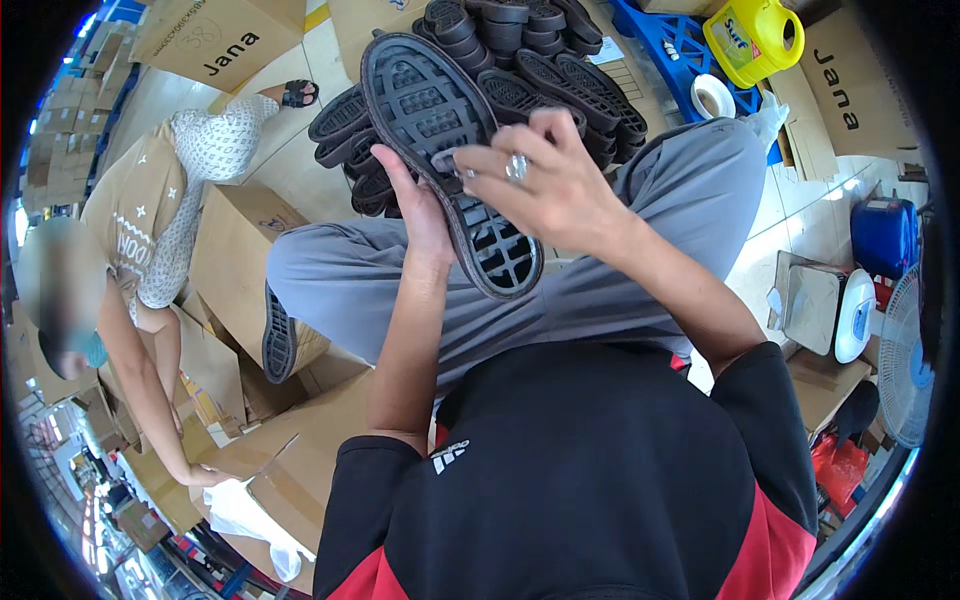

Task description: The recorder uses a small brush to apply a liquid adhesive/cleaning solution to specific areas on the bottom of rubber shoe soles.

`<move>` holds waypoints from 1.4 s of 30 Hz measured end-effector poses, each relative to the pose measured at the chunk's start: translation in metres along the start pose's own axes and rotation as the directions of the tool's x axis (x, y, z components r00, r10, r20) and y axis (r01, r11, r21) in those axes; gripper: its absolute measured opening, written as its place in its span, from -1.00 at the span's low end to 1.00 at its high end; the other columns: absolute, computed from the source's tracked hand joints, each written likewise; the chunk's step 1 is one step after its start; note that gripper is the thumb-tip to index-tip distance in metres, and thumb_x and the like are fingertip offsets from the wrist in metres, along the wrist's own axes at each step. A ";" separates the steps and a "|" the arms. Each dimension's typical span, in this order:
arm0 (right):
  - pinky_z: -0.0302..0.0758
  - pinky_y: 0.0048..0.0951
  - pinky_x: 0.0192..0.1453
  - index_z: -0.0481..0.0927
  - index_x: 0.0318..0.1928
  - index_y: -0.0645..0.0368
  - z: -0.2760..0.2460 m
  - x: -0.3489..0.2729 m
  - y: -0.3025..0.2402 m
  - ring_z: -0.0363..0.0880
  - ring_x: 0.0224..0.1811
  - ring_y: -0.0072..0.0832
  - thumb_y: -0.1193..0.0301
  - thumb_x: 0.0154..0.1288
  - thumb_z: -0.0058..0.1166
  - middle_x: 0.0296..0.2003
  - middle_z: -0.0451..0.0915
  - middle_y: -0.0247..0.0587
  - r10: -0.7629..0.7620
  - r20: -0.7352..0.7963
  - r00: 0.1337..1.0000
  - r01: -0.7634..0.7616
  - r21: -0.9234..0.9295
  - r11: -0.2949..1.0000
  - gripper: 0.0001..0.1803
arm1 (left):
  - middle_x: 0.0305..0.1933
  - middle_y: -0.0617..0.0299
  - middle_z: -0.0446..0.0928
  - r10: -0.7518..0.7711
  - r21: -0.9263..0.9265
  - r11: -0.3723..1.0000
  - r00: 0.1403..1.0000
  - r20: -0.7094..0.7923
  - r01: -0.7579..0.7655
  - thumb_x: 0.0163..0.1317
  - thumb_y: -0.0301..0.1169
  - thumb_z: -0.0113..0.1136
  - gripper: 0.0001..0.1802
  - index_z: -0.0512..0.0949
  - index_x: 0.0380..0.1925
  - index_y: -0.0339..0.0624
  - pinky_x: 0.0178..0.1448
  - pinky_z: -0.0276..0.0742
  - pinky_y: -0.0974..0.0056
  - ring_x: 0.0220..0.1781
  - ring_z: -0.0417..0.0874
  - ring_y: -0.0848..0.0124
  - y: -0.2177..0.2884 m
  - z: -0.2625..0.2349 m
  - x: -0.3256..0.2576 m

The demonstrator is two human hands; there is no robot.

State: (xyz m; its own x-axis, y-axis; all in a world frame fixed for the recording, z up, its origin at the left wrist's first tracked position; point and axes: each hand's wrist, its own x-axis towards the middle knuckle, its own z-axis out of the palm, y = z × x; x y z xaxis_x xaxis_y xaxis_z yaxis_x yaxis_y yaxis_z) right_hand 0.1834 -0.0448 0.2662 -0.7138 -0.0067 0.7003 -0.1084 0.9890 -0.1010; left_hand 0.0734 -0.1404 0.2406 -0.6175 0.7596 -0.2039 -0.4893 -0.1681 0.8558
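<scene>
My left hand (428,222) grips a dark shoe sole (425,90) by its left edge, thumb along the rim. The sole is tilted, long end up and away, its hollow gridded side toward me. Over the sole's middle, my right hand (560,190) has its fingers curled in and wears a ring. A small greyish bit shows at the fingertips, too blurred to name. Behind the sole lies a heap of similar dark soles (490,35), partly hidden by my hands and the held sole.
At the left a person (140,200) bends over, one hand at an open carton (300,450) with a white plastic bag (245,515). Another dark sole (279,335) stands by my left knee. To the right are a yellow jug (750,40), tape roll (712,97), scale (810,305) and fan (905,365).
</scene>
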 end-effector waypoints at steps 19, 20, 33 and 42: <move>0.32 -0.35 -0.05 0.55 -0.40 0.16 -0.005 -0.003 0.017 0.42 -0.20 -0.35 0.50 -0.01 0.18 -0.33 0.59 -0.32 0.260 0.182 0.948 -0.307 0.317 0.897 -0.89 | 0.06 -0.08 0.41 -0.221 -0.552 0.760 0.935 0.276 0.343 -0.02 0.50 -0.50 0.06 0.25 0.13 -0.24 -0.14 0.57 0.00 -0.16 0.58 0.08 -0.007 -0.022 0.002; 0.32 -0.35 -0.05 0.55 -0.40 0.16 -0.007 -0.003 0.011 0.42 -0.20 -0.35 0.50 -0.01 0.18 -0.33 0.59 -0.32 0.247 0.183 0.952 -0.296 0.333 0.895 -0.89 | 0.06 -0.08 0.41 -0.180 -0.585 0.733 0.929 0.324 0.347 -0.02 0.50 -0.50 0.06 0.25 0.13 -0.24 -0.14 0.57 0.00 -0.16 0.58 0.08 -0.007 -0.021 0.002; 0.31 -0.59 -0.05 0.52 -0.32 0.29 -0.027 -0.043 0.018 0.43 -0.20 -0.60 0.56 0.19 0.08 -0.22 0.55 -0.17 0.799 0.004 0.601 -0.650 0.584 0.486 -0.94 | 0.03 0.00 0.47 0.212 -0.198 0.735 0.497 -0.841 -0.648 0.32 0.01 -0.56 -0.33 0.46 -0.06 -0.24 0.19 0.34 -0.14 0.10 0.46 0.05 0.117 -0.251 -0.041; 0.30 -0.65 -0.10 0.53 -0.34 0.27 -0.008 -0.041 0.016 0.41 -0.23 -0.65 0.56 0.17 0.11 -0.24 0.55 -0.22 0.803 0.198 0.562 -0.746 0.541 0.389 -0.95 | 0.19 -0.08 0.28 0.028 -0.141 0.793 0.266 -0.964 -0.593 0.32 -0.05 -0.46 -0.42 0.28 0.10 -0.26 0.09 0.44 -0.08 0.08 0.43 0.03 0.057 -0.479 -0.030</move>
State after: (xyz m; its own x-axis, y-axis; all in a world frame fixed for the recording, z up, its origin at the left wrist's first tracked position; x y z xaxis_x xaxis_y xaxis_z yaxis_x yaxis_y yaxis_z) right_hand 0.2168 -0.0276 0.2419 -0.6250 0.7613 0.1729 0.1155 0.3092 -0.9440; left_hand -0.2306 -0.4737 0.0683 -0.7710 -0.4083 -0.4888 -0.1087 -0.6718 0.7327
